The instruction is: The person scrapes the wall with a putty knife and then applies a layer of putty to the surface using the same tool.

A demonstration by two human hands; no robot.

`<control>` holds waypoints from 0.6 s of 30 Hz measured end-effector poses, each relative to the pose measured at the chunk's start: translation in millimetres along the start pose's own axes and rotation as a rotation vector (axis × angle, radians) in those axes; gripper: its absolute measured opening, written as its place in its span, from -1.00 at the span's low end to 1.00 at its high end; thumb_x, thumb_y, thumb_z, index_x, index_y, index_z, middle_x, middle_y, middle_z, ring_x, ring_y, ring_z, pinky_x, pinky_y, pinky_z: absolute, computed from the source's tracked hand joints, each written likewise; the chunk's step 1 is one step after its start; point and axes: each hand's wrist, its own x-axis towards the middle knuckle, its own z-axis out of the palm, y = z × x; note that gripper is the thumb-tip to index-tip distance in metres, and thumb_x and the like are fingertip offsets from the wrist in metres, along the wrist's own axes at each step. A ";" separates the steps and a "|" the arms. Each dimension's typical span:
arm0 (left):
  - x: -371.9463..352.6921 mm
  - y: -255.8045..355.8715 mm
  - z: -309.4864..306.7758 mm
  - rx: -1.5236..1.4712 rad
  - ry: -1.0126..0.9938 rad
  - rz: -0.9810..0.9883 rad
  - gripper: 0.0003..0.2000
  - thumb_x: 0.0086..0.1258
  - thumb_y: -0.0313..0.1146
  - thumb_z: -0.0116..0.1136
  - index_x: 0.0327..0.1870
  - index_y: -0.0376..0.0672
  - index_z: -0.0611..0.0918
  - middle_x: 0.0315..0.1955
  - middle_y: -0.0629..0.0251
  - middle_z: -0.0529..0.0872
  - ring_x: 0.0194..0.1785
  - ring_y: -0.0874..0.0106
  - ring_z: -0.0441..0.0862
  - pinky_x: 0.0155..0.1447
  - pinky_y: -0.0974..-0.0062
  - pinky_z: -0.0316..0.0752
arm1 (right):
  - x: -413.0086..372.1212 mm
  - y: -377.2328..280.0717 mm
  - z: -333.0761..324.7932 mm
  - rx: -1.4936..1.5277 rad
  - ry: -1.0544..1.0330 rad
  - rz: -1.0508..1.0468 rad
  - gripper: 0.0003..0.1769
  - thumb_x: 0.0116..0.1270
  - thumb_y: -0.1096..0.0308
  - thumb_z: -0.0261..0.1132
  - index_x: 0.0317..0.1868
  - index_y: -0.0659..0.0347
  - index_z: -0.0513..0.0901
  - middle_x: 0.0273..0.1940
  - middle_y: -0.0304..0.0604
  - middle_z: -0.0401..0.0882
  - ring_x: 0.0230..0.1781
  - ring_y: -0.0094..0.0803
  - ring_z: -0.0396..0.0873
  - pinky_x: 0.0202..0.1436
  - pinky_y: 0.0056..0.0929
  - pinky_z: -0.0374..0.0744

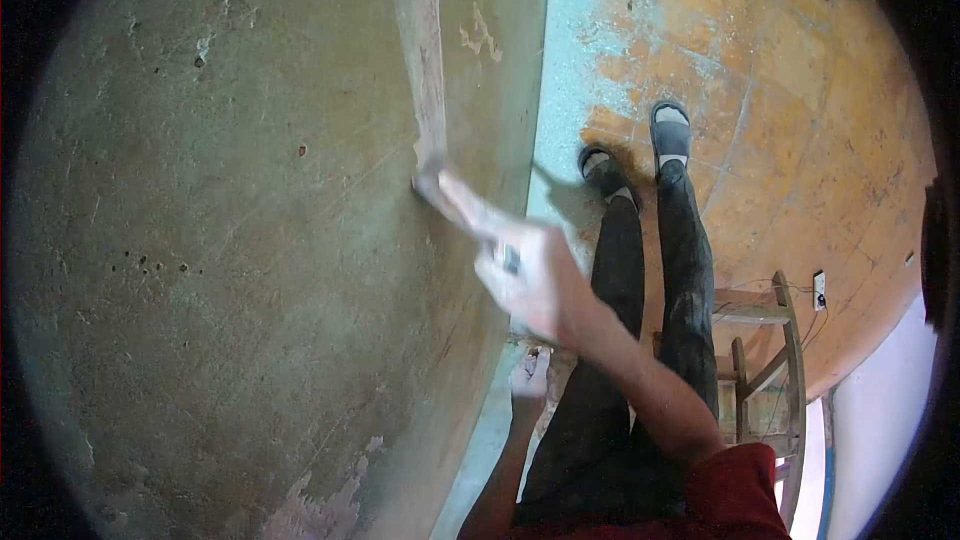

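My right hand (535,275), dusted white, is wrapped around the handle of a hand tool with a dark head (428,180). Motion blurs both the hand and the tool. The tool's head is right at the greenish-brown wall (250,270), at the lower end of a pale, bare strip (424,50) running along it. My left hand (530,375) hangs lower, beside my leg and close to the wall's foot. Its fingers look curled, also whitened with dust, and what they hold, if anything, I cannot tell.
Pale dust and flakes (580,50) cover the orange tiled floor (780,130) along the wall. My sandalled feet (670,135) stand beside them. To the right are a wooden frame with rungs (790,370) and a white power strip (819,290) with cords.
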 end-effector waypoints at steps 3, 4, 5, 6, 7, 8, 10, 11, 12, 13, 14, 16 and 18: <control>17.7 -38.0 -21.4 0.295 -0.063 0.214 -0.73 0.56 -0.30 0.16 -0.39 -0.26 0.56 -0.69 0.43 0.32 -0.59 0.63 0.25 -0.48 0.47 0.19 | -15.5 8.4 11.3 0.146 -0.051 0.053 -0.18 0.26 0.61 0.15 0.54 -0.15 0.35 -0.50 0.22 0.31 -0.61 -0.62 0.18 -0.46 -0.42 0.43; 18.5 -42.4 -22.7 0.296 -0.066 0.211 -0.73 0.56 -0.30 0.16 -0.39 -0.26 0.56 -0.69 0.43 0.32 -0.59 0.63 0.25 -0.48 0.47 0.19 | -10.8 5.0 4.0 0.099 -0.068 0.040 -0.17 0.26 0.62 0.14 0.55 -0.15 0.34 -0.43 0.25 0.39 -0.61 -0.59 0.20 -0.44 -0.41 0.45; 13.9 -24.7 -12.8 0.283 -0.051 0.164 -0.73 0.56 -0.30 0.15 -0.38 -0.26 0.56 -0.69 0.40 0.31 -0.57 0.63 0.26 -0.47 0.47 0.21 | -7.6 4.8 -2.1 0.049 -0.090 0.025 -0.17 0.26 0.63 0.13 0.55 -0.15 0.33 -0.36 0.28 0.47 -0.61 -0.55 0.22 -0.41 -0.41 0.47; 6.6 -17.0 -10.0 0.278 -0.039 0.104 -0.74 0.56 -0.30 0.15 -0.37 -0.27 0.56 -0.68 0.37 0.30 -0.55 0.62 0.26 -0.45 0.47 0.22 | -14.4 7.1 -0.1 0.050 -0.088 0.039 -0.17 0.26 0.63 0.13 0.55 -0.15 0.33 -0.36 0.28 0.47 -0.61 -0.55 0.22 -0.41 -0.41 0.47; 10.9 -38.5 -14.5 0.280 -0.038 0.099 -0.74 0.56 -0.30 0.15 -0.37 -0.27 0.56 -0.68 0.37 0.30 -0.55 0.62 0.26 -0.45 0.47 0.22 | -21.4 7.1 4.5 0.091 -0.121 0.115 -0.17 0.26 0.63 0.13 0.55 -0.16 0.34 -0.34 0.29 0.49 -0.61 -0.51 0.23 -0.41 -0.38 0.47; 15.9 -34.4 -8.6 0.338 0.025 0.279 -0.83 0.46 -0.32 0.25 -0.33 -0.19 0.61 -0.67 0.34 0.34 -0.55 0.43 0.32 -0.44 0.31 0.25 | -22.1 5.4 8.3 0.130 -0.155 0.177 -0.17 0.26 0.63 0.14 0.54 -0.16 0.34 -0.31 0.30 0.50 -0.61 -0.46 0.25 -0.40 -0.36 0.48; 13.9 -27.2 -11.7 0.287 -0.002 0.331 -0.63 0.57 -0.29 0.09 -0.56 -0.16 0.46 -0.71 0.46 0.41 -0.62 0.64 0.35 -0.52 0.55 0.25 | -12.6 4.4 8.3 0.116 -0.106 0.091 -0.18 0.24 0.66 0.13 0.54 -0.06 0.35 0.01 0.12 0.54 -0.57 -0.60 0.26 -0.41 -0.48 0.46; 10.0 -17.1 -9.8 0.298 -0.008 0.324 -0.63 0.57 -0.29 0.09 -0.56 -0.16 0.46 -0.71 0.46 0.41 -0.62 0.64 0.35 -0.52 0.55 0.25 | -8.2 4.4 6.8 0.105 -0.049 0.029 -0.18 0.22 0.69 0.11 0.54 0.05 0.35 0.34 -0.06 0.57 -0.52 -0.73 0.28 -0.42 -0.60 0.44; 6.5 -12.4 -6.6 0.243 -0.036 0.239 -0.65 0.55 -0.30 0.09 -0.55 -0.16 0.47 -0.70 0.44 0.43 -0.61 0.63 0.37 -0.51 0.55 0.26 | 7.5 2.1 0.8 -0.017 0.025 -0.091 -0.17 0.22 0.70 0.10 0.55 0.06 0.34 0.30 -0.13 0.63 -0.52 -0.73 0.29 -0.40 -0.63 0.42; 6.3 -9.2 -5.8 0.183 -0.056 0.163 -0.66 0.54 -0.31 0.08 -0.55 -0.16 0.47 -0.70 0.41 0.45 -0.60 0.63 0.39 -0.50 0.55 0.27 | 3.1 4.1 3.2 -0.016 0.026 -0.090 -0.17 0.22 0.70 0.10 0.55 0.06 0.34 0.30 -0.13 0.63 -0.52 -0.73 0.29 -0.40 -0.63 0.42; 11.3 -11.6 -7.1 0.176 -0.052 0.176 -0.66 0.54 -0.31 0.08 -0.55 -0.16 0.47 -0.70 0.41 0.45 -0.60 0.63 0.39 -0.50 0.55 0.27 | -3.3 5.9 7.4 0.039 -0.023 -0.001 -0.18 0.23 0.68 0.11 0.54 0.01 0.35 0.14 0.06 0.59 -0.58 -0.53 0.35 -0.39 -0.48 0.48; 16.0 -23.2 -19.7 0.297 -0.032 0.339 -0.71 0.51 -0.36 0.06 -0.52 -0.16 0.49 -0.69 0.39 0.48 -0.58 0.63 0.42 -0.50 0.56 0.28 | -25.1 2.8 9.9 0.179 -0.073 0.065 -0.20 0.25 0.65 0.13 0.53 -0.05 0.36 -0.16 0.32 0.53 -0.63 -0.15 0.39 -0.37 -0.30 0.53; 15.1 -18.9 -21.5 0.290 -0.047 0.239 -0.78 0.54 -0.37 0.05 -0.40 -0.20 0.53 -0.63 0.46 0.43 -0.53 0.63 0.35 -0.45 0.52 0.25 | -17.5 0.4 1.5 0.091 -0.081 0.061 -0.19 0.25 0.64 0.12 0.53 -0.09 0.35 -0.17 0.33 0.53 -0.63 -0.12 0.40 -0.35 -0.32 0.53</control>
